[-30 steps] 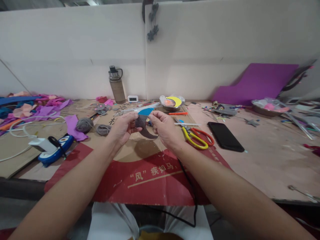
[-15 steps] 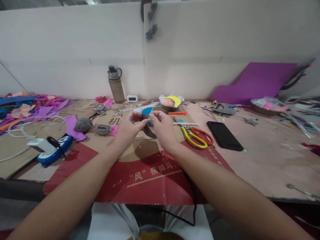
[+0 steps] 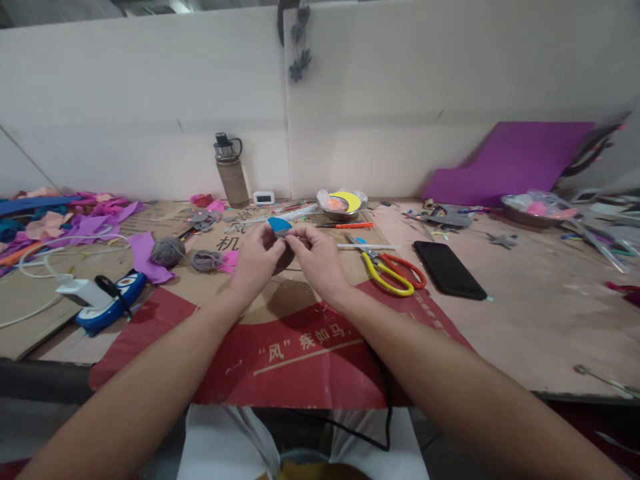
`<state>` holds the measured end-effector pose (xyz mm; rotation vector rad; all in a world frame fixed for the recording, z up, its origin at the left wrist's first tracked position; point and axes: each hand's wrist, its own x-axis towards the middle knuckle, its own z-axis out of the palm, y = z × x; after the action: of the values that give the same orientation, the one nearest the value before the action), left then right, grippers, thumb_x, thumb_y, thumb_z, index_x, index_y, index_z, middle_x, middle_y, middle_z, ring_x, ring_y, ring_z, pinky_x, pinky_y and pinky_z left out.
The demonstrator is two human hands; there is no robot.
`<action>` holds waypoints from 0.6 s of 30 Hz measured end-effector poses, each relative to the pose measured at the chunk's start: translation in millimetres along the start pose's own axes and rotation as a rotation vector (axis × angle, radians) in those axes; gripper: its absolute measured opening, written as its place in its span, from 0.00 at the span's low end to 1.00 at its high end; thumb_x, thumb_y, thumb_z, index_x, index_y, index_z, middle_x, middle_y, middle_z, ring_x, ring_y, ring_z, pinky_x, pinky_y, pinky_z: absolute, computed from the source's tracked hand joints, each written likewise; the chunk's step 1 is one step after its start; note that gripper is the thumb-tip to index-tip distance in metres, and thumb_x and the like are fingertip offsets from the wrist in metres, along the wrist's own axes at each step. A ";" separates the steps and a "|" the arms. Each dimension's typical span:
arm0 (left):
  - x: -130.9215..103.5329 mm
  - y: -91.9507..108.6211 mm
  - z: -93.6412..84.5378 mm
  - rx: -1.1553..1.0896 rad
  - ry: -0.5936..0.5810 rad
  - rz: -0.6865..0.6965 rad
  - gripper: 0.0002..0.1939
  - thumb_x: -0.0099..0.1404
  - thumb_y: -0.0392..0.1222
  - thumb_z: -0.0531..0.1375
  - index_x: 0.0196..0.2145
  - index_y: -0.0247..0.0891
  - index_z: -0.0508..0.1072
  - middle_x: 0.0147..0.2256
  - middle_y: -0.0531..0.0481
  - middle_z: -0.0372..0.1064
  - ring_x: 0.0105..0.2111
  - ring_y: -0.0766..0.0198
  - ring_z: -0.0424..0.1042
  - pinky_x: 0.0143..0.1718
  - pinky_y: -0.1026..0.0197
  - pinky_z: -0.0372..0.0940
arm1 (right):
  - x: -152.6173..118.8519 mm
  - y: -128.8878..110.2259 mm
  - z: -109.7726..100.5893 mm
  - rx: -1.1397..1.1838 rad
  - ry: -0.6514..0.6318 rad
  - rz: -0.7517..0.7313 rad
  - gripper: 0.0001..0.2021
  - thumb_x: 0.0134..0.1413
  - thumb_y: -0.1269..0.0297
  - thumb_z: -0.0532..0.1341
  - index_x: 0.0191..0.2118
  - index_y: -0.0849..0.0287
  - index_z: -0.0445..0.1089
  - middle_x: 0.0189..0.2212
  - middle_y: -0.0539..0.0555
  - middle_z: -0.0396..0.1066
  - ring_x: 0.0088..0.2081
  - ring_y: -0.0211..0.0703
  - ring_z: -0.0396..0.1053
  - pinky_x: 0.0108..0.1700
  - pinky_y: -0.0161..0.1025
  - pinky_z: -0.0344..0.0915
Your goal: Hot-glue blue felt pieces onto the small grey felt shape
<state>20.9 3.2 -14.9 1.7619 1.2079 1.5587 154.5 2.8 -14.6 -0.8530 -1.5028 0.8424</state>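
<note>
My left hand [image 3: 256,259] and my right hand [image 3: 319,259] meet above the cardboard, both closed with thumbs and fingertips pinching a blue-and-grey curved piece [image 3: 279,225]. Its blue part sticks up beyond the fingers, while a dark grey part [image 3: 284,260] shows below, between the hands. The fingers cover much of it, so its full outline and material are hard to make out. To the right of my right hand lie scissors [image 3: 390,273] with one yellow and one red handle. Left of my left hand is a small grey bundle of yarn [image 3: 207,260].
A black phone [image 3: 449,270] lies to the right. At the back stand a water bottle [image 3: 231,173], a small white clock [image 3: 264,198] and a bowl [image 3: 340,215] with a yellow crescent. A blue power strip [image 3: 113,307], cables and coloured scraps [image 3: 105,220] occupy the left.
The blue-and-grey piece has shifted slightly left and turned between my fingers. Its blue part now looks rounded, and its grey part is more hidden. My right hand has moved slightly left.
</note>
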 end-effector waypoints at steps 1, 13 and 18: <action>0.0 1.3 -0.2 0.001 0.001 0.019 0.07 0.59 0.37 0.60 0.37 0.38 0.73 0.36 0.49 0.76 0.37 0.63 0.74 0.43 0.60 0.68 | 0.4 1.3 -0.1 0.000 0.002 0.004 0.08 0.56 0.61 0.59 0.36 0.59 0.72 0.32 0.51 0.75 0.34 0.39 0.69 0.40 0.38 0.65; -4.9 10.4 -2.5 -0.158 -0.034 -0.137 0.14 0.60 0.50 0.62 0.37 0.37 0.75 0.33 0.49 0.75 0.30 0.63 0.73 0.32 0.62 0.70 | 4.7 4.7 -3.4 0.124 0.016 0.053 0.09 0.55 0.60 0.59 0.35 0.60 0.72 0.31 0.51 0.75 0.33 0.39 0.69 0.40 0.38 0.66; -4.7 10.6 -0.9 -0.216 0.001 -0.172 0.16 0.59 0.51 0.63 0.39 0.37 0.73 0.34 0.48 0.75 0.30 0.64 0.74 0.32 0.62 0.70 | 4.0 2.2 -2.6 0.100 0.023 0.047 0.08 0.55 0.61 0.59 0.34 0.59 0.71 0.30 0.51 0.75 0.32 0.39 0.70 0.40 0.38 0.66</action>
<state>23.3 -6.2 -8.3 1.4799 1.1139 1.5269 156.9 7.5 -14.4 -0.8236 -1.4137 0.9312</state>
